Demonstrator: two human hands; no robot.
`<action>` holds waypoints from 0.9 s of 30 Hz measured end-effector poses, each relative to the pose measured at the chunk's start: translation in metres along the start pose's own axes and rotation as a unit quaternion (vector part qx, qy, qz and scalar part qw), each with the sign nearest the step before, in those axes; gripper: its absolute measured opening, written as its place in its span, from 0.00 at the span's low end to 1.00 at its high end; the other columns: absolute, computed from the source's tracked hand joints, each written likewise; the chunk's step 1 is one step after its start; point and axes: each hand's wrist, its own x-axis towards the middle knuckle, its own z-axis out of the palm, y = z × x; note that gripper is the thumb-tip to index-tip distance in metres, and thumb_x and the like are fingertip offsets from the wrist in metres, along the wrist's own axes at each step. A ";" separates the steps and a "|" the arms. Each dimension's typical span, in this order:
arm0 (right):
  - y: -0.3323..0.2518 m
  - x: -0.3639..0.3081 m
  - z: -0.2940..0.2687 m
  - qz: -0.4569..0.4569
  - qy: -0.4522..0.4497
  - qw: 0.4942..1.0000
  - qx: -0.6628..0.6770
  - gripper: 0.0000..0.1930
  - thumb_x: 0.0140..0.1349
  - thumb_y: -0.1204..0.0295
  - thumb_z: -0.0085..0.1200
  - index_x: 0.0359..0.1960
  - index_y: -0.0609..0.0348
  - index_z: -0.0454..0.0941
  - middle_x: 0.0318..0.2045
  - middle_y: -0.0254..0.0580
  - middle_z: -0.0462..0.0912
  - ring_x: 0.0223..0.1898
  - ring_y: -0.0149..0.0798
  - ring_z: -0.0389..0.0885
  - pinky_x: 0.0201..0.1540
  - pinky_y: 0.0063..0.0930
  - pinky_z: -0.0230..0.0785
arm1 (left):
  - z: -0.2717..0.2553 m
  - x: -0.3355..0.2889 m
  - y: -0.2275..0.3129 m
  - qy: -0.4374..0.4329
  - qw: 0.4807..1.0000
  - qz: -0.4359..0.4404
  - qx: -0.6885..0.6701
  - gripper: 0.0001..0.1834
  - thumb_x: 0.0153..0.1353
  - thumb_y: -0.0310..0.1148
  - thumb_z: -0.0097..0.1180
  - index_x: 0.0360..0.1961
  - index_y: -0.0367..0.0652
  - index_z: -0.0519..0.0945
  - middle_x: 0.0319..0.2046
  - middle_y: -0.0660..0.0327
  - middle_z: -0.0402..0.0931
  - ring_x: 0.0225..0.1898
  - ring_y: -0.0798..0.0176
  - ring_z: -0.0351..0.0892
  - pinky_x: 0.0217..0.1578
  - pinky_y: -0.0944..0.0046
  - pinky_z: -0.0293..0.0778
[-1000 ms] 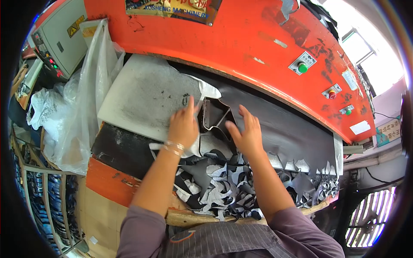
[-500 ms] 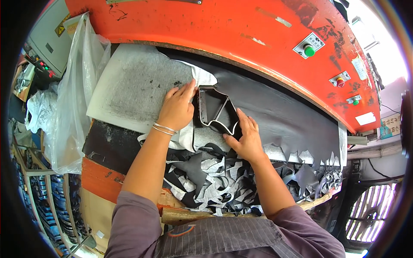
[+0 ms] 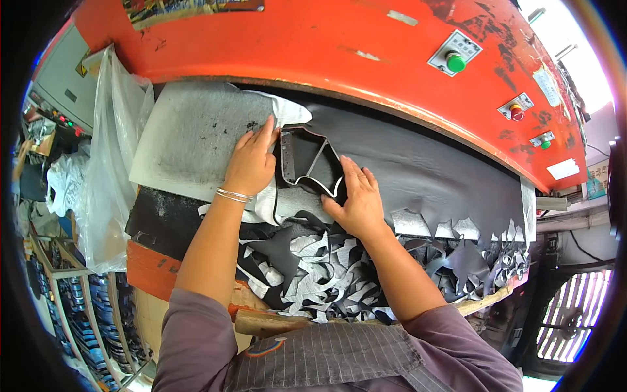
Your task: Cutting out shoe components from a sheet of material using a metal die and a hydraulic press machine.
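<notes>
A black steel cutting die [image 3: 319, 161], an angular frame with a slanting crossbar, stands on a black leather-like sheet [image 3: 424, 157] with a pale backing. My left hand [image 3: 253, 159], a bangle at its wrist, lies along the die's left wall with fingers stretched upward, steadying that side. From the right, my right hand [image 3: 358, 196] has its fingers against the die's side and its thumb near the lower corner, holding it there. Exactly where the fingertips press is partly hidden. At the die's upper left, a pale flap [image 3: 292, 111] of the sheet folds over.
An orange machine beam [image 3: 313, 55] with green and red buttons spans the far side. A whitish cutting board [image 3: 186, 140] lies left, beside a hanging clear plastic bag [image 3: 108, 170]. Black-and-grey offcuts [image 3: 320, 268] heap along the near edge, and a rack [image 3: 91, 300] stands lower left.
The whole view has shifted slightly, so everything sits a little further left near the middle. Both hands and the die keep nearly the same place on the sheet.
</notes>
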 end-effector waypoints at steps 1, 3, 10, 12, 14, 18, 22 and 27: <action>0.001 -0.002 -0.002 -0.003 0.001 1.000 -0.001 0.42 0.49 0.57 0.60 0.63 0.67 0.59 0.59 0.58 0.69 0.62 0.49 0.67 0.68 0.44 0.50 | -0.001 0.000 0.003 -0.003 1.000 -0.005 0.002 0.39 0.54 0.22 0.42 0.70 0.39 0.51 0.55 0.54 0.75 0.58 0.48 0.69 0.64 0.51 0.55; 0.001 -0.003 -0.010 0.000 0.004 1.000 -0.001 0.42 0.50 0.57 0.59 0.65 0.66 0.58 0.60 0.58 0.68 0.63 0.48 0.65 0.69 0.44 0.49 | -0.005 0.002 0.013 -0.020 0.999 -0.017 0.021 0.38 0.54 0.23 0.43 0.69 0.37 0.51 0.57 0.55 0.73 0.61 0.50 0.67 0.64 0.52 0.55; 0.009 -0.045 -0.079 0.006 0.031 0.995 0.090 0.50 0.48 0.51 0.66 0.67 0.66 0.53 0.64 0.60 0.63 0.66 0.57 0.59 0.68 0.45 0.49 | -0.029 -0.015 0.044 0.042 0.989 -0.138 -0.042 0.34 0.56 0.24 0.44 0.67 0.39 0.57 0.57 0.52 0.73 0.58 0.47 0.69 0.61 0.58 0.61; 0.043 -0.081 -0.125 0.016 0.115 0.986 0.122 0.48 0.48 0.59 0.68 0.66 0.68 0.55 0.64 0.60 0.62 0.67 0.55 0.59 0.68 0.45 0.48 | -0.036 -0.026 0.065 0.188 0.966 -0.154 -0.087 0.24 0.58 0.23 0.46 0.57 0.39 0.71 0.50 0.50 0.78 0.50 0.52 0.78 0.54 0.58 0.69; 0.109 -0.111 -0.146 0.070 0.273 0.936 0.210 0.43 0.53 0.63 0.65 0.67 0.67 0.56 0.68 0.55 0.57 0.69 0.49 0.54 0.70 0.41 0.46 | -0.021 -0.018 0.111 0.168 0.960 -0.152 -0.166 0.19 0.58 0.24 0.49 0.51 0.40 0.75 0.43 0.54 0.81 0.46 0.57 0.80 0.49 0.59 0.73; 0.202 -0.092 -0.274 0.098 0.567 0.801 0.164 0.31 0.70 0.59 0.45 0.66 0.70 0.56 0.66 0.55 0.59 0.68 0.46 0.56 0.69 0.37 0.45 | 0.005 0.021 0.241 0.004 0.972 -0.017 -0.234 0.13 0.63 0.36 0.55 0.42 0.38 0.81 0.37 0.56 0.83 0.40 0.65 0.81 0.42 0.64 0.75; 0.310 -0.092 -0.384 0.226 0.678 0.697 -0.058 0.37 0.69 0.49 0.37 0.66 0.74 0.53 0.67 0.68 0.52 0.70 0.58 0.48 0.70 0.44 0.40 | -0.011 0.078 0.356 0.039 0.966 0.116 -0.229 0.18 0.60 0.39 0.56 0.16 0.39 0.76 0.15 0.48 0.71 0.21 0.44 0.75 0.24 0.54 0.70; 0.279 -0.087 -0.391 0.273 0.599 0.751 0.040 0.43 0.67 0.43 0.36 0.69 0.69 0.45 0.70 0.63 0.43 0.72 0.54 0.39 0.72 0.42 0.31 | -0.017 0.091 0.350 0.026 0.977 0.043 -0.208 0.21 0.61 0.39 0.53 0.15 0.38 0.72 0.14 0.48 0.70 0.20 0.43 0.73 0.24 0.50 0.67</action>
